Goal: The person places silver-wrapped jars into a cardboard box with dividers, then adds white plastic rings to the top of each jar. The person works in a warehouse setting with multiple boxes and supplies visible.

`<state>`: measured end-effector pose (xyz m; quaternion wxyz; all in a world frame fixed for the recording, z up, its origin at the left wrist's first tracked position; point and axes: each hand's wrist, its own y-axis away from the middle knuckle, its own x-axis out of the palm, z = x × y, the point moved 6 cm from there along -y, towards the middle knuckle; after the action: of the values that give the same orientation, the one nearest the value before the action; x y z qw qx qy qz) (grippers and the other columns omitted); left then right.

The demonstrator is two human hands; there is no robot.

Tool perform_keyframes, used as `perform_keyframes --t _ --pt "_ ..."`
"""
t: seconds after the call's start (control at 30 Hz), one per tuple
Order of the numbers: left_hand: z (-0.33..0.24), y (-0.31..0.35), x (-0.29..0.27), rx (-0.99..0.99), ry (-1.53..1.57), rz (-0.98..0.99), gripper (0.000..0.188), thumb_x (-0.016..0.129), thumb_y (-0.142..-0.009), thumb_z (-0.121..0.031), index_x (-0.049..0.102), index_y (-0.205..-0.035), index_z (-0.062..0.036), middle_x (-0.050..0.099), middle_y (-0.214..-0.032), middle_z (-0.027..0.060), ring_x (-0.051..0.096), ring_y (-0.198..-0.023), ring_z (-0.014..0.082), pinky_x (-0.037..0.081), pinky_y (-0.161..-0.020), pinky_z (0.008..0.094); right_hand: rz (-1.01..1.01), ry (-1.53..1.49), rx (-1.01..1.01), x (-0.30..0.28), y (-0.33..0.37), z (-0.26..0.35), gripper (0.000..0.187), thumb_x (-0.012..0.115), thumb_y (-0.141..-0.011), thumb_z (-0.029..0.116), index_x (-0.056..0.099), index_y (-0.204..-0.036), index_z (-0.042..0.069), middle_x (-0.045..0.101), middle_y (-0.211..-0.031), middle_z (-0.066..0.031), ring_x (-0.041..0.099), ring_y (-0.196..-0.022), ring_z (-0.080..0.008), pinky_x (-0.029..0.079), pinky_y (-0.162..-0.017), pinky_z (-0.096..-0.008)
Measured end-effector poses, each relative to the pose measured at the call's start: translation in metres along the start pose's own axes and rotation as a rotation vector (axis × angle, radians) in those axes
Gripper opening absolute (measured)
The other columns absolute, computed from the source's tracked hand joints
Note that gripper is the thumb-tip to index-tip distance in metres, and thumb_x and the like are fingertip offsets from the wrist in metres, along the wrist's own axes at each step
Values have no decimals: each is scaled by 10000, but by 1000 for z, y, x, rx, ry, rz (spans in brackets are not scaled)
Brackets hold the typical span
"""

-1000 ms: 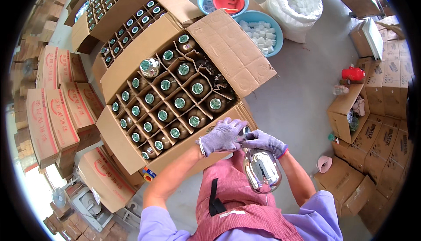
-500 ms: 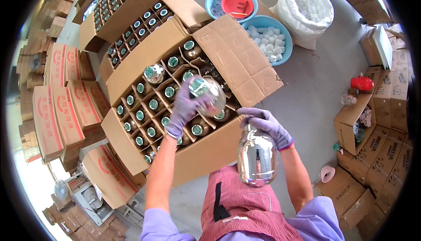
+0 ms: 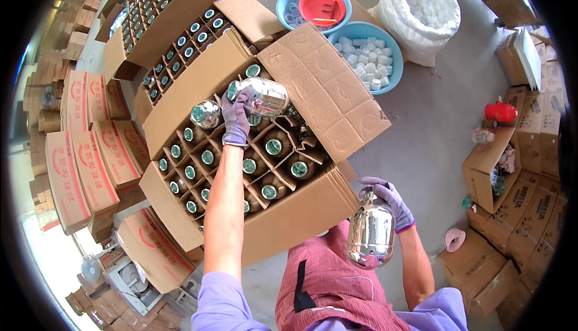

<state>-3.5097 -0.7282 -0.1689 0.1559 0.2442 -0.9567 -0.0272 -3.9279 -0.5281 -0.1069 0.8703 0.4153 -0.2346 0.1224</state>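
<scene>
My left hand point(image 3: 236, 117), in a grey-purple glove, is closed round the neck end of a silvered glass flask liner point(image 3: 268, 97). That liner lies tilted sideways above the divided cardboard box point(image 3: 301, 207), its greenish mouth toward the left. To the right of the box, my right hand point(image 3: 388, 201), gloved alike, grips a second silvered flask liner point(image 3: 371, 234) by its neck. This one hangs upright in front of my apron. Several liners stand in the box's cells, mouths up; one liner point(image 3: 206, 115) beside my left hand sits higher than its neighbours.
Two more divided boxes of liners point(image 3: 180, 48) stand beyond. Far right are a blue basin of white caps point(image 3: 396, 78), a blue basin point(image 3: 283, 0) holding a red bowl point(image 3: 325, 9), and a white sack point(image 3: 391, 6). Stacked cartons point(image 3: 78, 156) line both sides.
My left hand has moved away from me and slightly left with its liner, over the box's far part. The right hand has drawn right and a little nearer, still holding its liner.
</scene>
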Motion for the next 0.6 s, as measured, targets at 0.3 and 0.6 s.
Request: perform_keyframes --t 0.3,0.6 --pt "-2 -10 19 -71 142 180 572 615 -726 94 460 -1265 -22 587 -997 68 576 -783 114 508 -716 218 29 3 59 6 -22 -10 385 546 -930 248 576 -1231 10 655 -937 -72 615 -818 -120 519 -735 -259" --pt "1 21 5 -12 75 91 534 510 -741 157 466 -1228 -59 564 -1002 36 542 -755 85 480 -658 171 197 185 120 40 -95 -12 451 633 -895 286 587 -1266 32 653 -1011 -33 590 -886 -96 493 -807 -248"
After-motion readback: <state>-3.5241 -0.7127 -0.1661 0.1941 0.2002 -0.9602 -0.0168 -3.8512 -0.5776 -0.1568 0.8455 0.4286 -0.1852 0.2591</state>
